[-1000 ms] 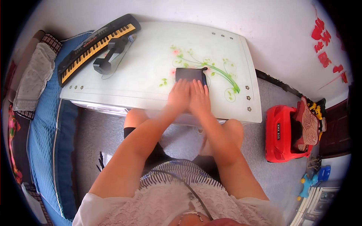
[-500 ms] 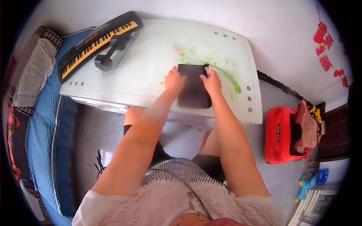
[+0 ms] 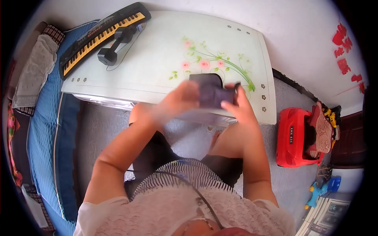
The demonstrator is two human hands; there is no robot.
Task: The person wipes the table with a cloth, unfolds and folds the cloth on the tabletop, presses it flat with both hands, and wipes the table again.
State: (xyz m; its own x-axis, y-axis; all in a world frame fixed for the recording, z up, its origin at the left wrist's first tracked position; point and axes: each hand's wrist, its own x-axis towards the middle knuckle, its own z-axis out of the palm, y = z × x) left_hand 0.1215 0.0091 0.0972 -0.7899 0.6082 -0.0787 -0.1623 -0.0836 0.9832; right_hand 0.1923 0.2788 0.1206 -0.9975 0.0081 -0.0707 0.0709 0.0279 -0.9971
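A dark piece of folded cloth [image 3: 214, 92] is raised a little over the near edge of the glass-topped table [image 3: 138, 70], its lower part bent and blurred by motion. At its left side, my left hand [image 3: 182, 97] is smeared but closed against the cloth. My right hand [image 3: 240, 105] pinches the right end, thumb in front and fingers behind. A small dark bit of the cloth sticks up by those fingers. What kind of garment or pouch it is, I cannot make out.
A keyboard [image 3: 104, 37] and a black dumbbell [image 3: 114, 49] lie at the table's left. A blue-covered couch [image 3: 43, 129] runs along the left. On the floor at right stands a red toy car [image 3: 289, 137], near a blue toy [image 3: 315, 194].
Flat on the table before, the cloth is now lifted, bent and nearer my body. Both hands have come back toward me, and the right has moved rightward.
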